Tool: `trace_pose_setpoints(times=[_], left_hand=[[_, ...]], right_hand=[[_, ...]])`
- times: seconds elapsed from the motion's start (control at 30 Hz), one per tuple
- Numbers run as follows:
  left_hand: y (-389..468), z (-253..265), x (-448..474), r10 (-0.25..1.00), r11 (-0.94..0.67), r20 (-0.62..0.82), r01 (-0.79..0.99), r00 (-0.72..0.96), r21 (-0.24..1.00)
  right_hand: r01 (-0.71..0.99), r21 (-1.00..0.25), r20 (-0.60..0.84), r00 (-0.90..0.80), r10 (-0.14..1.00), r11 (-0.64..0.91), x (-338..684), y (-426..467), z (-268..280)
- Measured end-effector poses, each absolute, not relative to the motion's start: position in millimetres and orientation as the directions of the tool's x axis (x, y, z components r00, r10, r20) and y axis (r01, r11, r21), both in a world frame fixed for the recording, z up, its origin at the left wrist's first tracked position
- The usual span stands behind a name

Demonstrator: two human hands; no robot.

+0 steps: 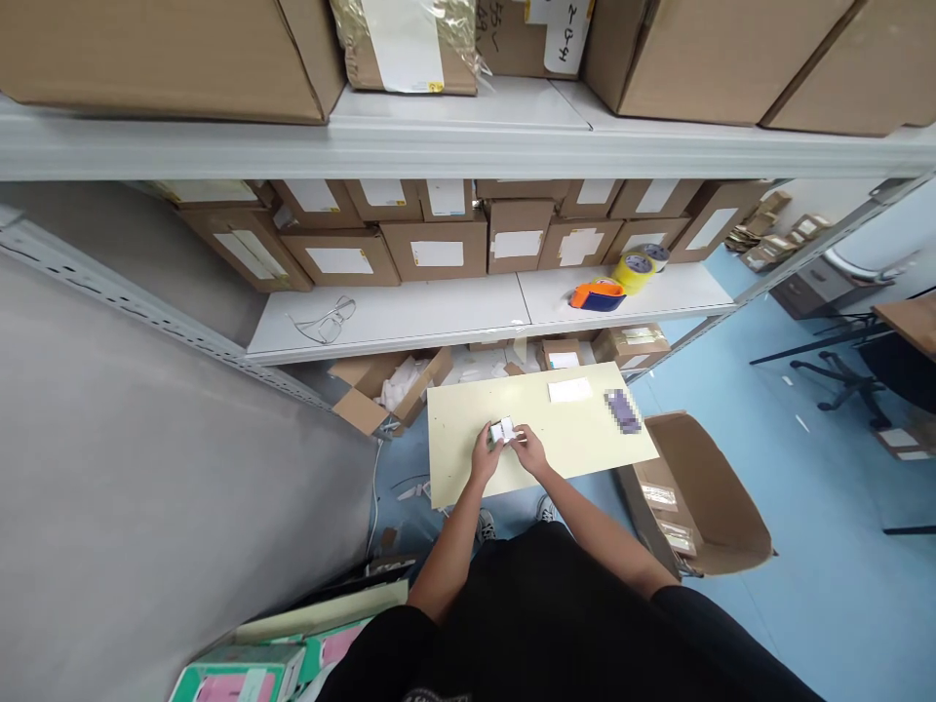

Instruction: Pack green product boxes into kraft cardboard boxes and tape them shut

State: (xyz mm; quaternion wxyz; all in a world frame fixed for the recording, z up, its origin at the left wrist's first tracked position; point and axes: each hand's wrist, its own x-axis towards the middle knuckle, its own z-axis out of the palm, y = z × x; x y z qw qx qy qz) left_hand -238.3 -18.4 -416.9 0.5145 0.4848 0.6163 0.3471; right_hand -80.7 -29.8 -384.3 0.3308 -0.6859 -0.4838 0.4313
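Between my two hands, over the pale yellow table (468, 409), is a small white box (502, 430) with a dark line across it. My left hand (485, 453) grips its left side, fingers curled around it. On its right side, my right hand (529, 450) pinches the edge with thumb and fingers. Fine print or details on the box are too small to make out. Farther back on the same table lies a white sheet or packet (569, 390). A pixelated purple item (623, 410) lies near the right end.
A shelf (439, 317) behind the table holds labelled cartons (437, 252), eyeglasses (329, 322), an orange-and-blue tape dispenser (598, 296) and yellow tape (633, 271). An open carton (702, 487) with packets stands right of the table; another open box (395, 385) sits left. A grey wall (182, 439) bounds the left.
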Motion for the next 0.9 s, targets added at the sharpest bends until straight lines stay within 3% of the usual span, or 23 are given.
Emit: trace_pose_setpoints(times=[0.13,0.33,0.6,0.9], left_hand=[[-13.4,-420.3,-233.7,0.95,0.287,-0.307,0.227,0.055,0.931],[-11.6,-424.6,-235.6,0.942,0.309,-0.329,0.216,0.064,0.926],[14.9,-415.9,-262.9,0.938,0.341,-0.347,0.238,-0.018,0.91],[57.3,-400.0,-329.8,0.904,0.413,-0.355,0.272,-0.238,0.869]], right_hand=[[0.36,-0.884,-0.256,0.164,0.953,-0.3,-78.8,-28.9,-387.9],[0.286,-0.837,-0.391,0.283,0.876,-0.466,-72.6,-20.5,-392.4],[0.233,-0.873,-0.425,0.069,0.903,-0.429,-119.0,19.7,-391.1],[0.289,-0.91,-0.34,-0.106,0.935,-0.298,-204.4,86.4,-383.3]])
